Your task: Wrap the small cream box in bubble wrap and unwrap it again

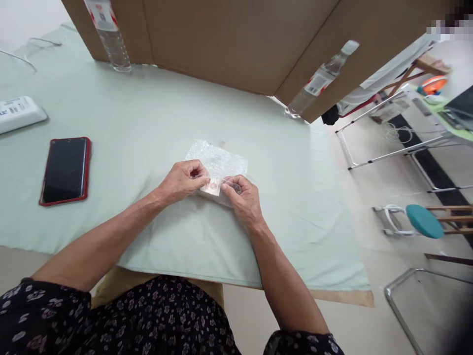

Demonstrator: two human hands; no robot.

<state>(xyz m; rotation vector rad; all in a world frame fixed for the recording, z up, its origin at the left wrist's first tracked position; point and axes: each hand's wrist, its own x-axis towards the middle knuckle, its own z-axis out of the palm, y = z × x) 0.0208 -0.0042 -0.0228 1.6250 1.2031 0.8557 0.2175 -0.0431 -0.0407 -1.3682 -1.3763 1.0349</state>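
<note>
A parcel in clear bubble wrap [218, 160] lies on the cloth-covered table in front of me. Over its near side is a small pale label with red marks [212, 186]; I cannot read them. My left hand [186, 180] is closed, thumb and forefinger pinching the label's left end. At the right end, my right hand [242, 195] also has thumb and finger pinched together on the label. Both hands rest close against the wrap and partly cover it. What is inside the wrap cannot be made out.
A phone in a red case [65, 170] and a white box-like device [21, 114] lie at left. Cardboard panels [229, 44] stand along the back, with a left water bottle [113, 42] and a right water bottle [321, 81] before them. A teal stool [424, 221] is off to the right.
</note>
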